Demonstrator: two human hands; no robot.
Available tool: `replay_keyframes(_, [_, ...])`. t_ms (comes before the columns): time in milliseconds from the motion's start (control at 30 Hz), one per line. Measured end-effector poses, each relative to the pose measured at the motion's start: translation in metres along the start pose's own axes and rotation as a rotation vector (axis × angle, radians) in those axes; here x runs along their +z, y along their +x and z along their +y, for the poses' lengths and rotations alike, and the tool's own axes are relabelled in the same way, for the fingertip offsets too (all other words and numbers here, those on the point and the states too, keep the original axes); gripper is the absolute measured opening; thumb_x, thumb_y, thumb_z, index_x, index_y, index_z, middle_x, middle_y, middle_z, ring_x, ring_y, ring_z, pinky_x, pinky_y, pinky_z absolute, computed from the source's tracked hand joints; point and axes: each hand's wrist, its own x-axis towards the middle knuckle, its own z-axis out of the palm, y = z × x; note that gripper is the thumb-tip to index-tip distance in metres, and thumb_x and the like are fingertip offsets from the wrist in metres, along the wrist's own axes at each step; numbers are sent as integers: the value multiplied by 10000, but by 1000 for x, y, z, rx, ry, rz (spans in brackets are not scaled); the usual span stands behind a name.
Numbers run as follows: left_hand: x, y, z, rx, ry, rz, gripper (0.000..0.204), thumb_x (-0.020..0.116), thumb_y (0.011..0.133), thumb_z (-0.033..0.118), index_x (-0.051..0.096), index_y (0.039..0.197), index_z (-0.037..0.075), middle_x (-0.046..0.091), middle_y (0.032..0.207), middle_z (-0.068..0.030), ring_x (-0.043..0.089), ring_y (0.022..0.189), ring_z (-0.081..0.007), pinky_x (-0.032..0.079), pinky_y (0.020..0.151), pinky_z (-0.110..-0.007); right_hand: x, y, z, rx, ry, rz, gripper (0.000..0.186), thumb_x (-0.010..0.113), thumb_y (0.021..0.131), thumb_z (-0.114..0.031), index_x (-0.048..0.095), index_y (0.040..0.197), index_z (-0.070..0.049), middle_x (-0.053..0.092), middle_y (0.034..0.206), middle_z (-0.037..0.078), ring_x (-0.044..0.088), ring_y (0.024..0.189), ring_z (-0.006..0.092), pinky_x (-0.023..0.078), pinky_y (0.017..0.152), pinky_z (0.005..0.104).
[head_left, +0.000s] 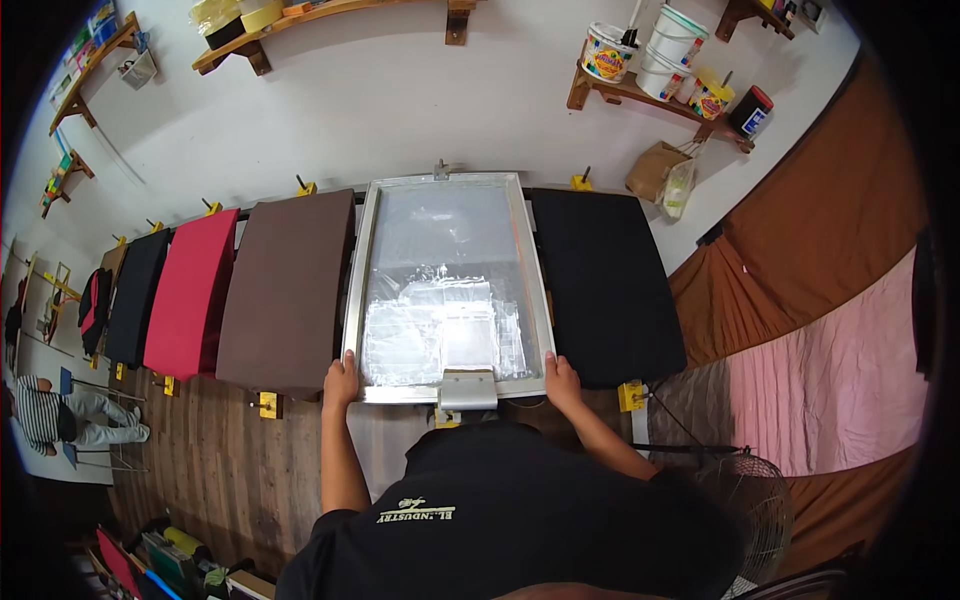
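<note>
In front of me lies a screen-printing frame point(532, 290) with silvery metal sides and a pale, shiny mesh. My left hand point(342, 379) grips its near left corner, thumb on top of the rim. The near right corner is in the grasp of my right hand point(562, 380), also with the thumb up. Between them, a wide silver metal piece point(468, 390) overlaps the frame's near edge. What lies beneath the mesh is hidden. To the left is a board covered in brown fabric point(287, 290); black fabric point(608, 285) covers the board on the right.
Farther left stand boards with red fabric point(190, 295) and dark fabric point(138, 300). Yellow clamps point(270, 405) stick out at the board ends. A wall shelf point(640, 95) carries tubs. A fan point(755, 510) stands behind right, and a person in a striped top point(38, 415) is far left.
</note>
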Motion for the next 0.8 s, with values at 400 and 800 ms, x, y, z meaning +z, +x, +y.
replay_keyframes(400, [-6, 8, -4, 107, 39, -36, 715, 365, 1059, 569, 608, 1036, -104, 640, 1074, -413, 601, 1085, -568, 479, 932, -578, 3, -1, -8, -3, 32, 35, 576, 394, 1076, -482, 612, 931, 31, 663, 969, 339, 616, 990, 539, 485, 852, 580])
replay_keyframes(800, [-16, 11, 1, 92, 76, -96, 701, 363, 1057, 567, 608, 1072, -90, 643, 1088, -404, 607, 1089, -557, 477, 942, -578, 4, -8, -14, 70, 20, 62, 568, 411, 1058, -497, 640, 979, 16, 677, 1003, 326, 618, 1025, 534, 486, 890, 577])
